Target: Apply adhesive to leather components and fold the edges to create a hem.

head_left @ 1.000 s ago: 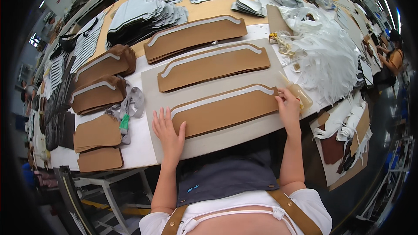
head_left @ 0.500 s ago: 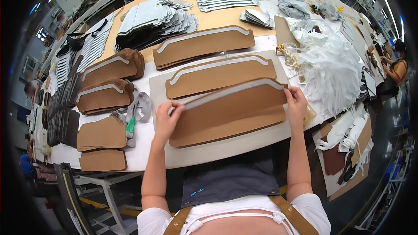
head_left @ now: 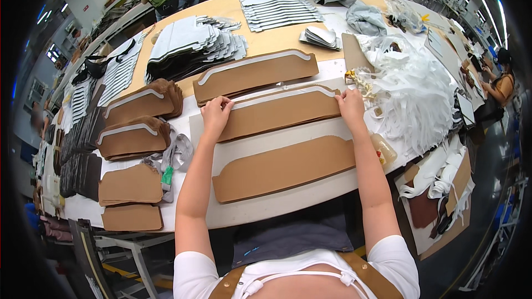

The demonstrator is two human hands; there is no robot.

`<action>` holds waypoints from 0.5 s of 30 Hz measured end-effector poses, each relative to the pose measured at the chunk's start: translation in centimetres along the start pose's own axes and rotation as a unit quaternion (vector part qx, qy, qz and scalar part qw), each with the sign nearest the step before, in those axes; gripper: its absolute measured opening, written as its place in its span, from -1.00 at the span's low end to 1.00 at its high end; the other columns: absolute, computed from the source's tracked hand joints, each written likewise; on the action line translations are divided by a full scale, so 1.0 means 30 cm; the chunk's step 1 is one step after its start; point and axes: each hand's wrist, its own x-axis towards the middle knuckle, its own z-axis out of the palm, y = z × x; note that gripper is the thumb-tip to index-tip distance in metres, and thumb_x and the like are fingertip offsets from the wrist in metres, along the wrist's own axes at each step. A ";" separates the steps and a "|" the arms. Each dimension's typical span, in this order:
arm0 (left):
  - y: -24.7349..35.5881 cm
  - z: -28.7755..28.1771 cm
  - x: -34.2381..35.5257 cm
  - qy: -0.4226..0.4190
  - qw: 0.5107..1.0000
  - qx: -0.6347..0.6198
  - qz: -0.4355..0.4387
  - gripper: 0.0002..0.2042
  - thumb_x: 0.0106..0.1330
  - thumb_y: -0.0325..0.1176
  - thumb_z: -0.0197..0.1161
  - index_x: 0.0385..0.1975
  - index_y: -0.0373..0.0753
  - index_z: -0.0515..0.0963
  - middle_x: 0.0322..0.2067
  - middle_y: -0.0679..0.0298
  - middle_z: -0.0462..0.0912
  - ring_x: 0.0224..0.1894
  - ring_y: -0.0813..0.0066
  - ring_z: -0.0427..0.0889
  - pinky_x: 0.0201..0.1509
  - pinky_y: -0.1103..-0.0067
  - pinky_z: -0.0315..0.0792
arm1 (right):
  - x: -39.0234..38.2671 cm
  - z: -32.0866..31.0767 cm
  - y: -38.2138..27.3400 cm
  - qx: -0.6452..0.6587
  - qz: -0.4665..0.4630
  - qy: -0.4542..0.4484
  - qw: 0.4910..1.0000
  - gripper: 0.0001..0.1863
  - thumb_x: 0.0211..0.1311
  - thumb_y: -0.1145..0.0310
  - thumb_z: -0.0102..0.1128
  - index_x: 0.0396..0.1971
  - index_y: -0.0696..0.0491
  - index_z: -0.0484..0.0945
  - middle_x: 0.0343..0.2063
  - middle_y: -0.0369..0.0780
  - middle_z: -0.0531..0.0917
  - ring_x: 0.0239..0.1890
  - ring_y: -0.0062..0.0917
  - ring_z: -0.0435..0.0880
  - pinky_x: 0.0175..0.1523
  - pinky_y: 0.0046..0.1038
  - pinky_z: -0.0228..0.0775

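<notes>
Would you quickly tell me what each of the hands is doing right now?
Left hand: fingers curled on the left end of the middle brown panel.
Right hand: fingers pressing its right end.

Piece shifting up w/ both hands

Left hand (head_left: 215,112) & right hand (head_left: 351,103) are carrying the trimmed brown panel (head_left: 280,112) onto the far stack, uncovering the plain brown panel (head_left: 284,168).

2 hands, left hand (head_left: 215,112) and right hand (head_left: 351,103); 3 long brown panels: far (head_left: 260,75), middle (head_left: 282,112), near (head_left: 285,169); 4 smaller brown stacks (head_left: 133,155) at left; 1 tabletop (head_left: 277,205).
</notes>
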 end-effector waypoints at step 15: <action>-0.048 0.009 -0.185 -0.028 0.945 -0.304 -0.113 -0.26 0.58 0.06 0.00 0.53 -0.34 0.01 0.50 -0.02 0.13 0.55 0.09 0.09 0.57 0.36 0.01 | -0.449 -0.505 0.120 -0.013 0.023 0.135 0.991 -0.65 0.28 0.34 0.31 0.03 0.08 0.52 -0.02 -0.16 0.59 0.12 -0.23 0.51 0.24 -0.16 0.24</action>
